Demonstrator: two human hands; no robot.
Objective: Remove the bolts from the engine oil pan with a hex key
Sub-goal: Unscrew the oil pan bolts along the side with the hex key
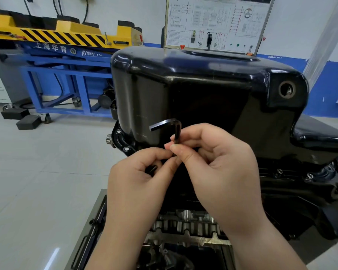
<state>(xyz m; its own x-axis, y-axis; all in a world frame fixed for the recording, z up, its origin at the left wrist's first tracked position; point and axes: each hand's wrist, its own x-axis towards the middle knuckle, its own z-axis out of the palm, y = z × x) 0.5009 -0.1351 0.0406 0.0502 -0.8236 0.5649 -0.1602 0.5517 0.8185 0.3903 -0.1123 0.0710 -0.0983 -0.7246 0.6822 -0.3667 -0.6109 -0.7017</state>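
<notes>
A glossy black oil pan sits upturned on the engine in front of me, with a threaded drain hole at its upper right. My right hand pinches the long shank of a black L-shaped hex key, whose short arm points left in front of the pan wall. My left hand is curled around a small black bolt and its fingertips meet the lower end of the key. Other bolts sit in the pan flange at the right.
A blue and yellow lift stand stands behind on the left, with black blocks on the tiled floor. A wiring diagram board leans on the wall behind the pan. Exposed engine parts lie below my wrists.
</notes>
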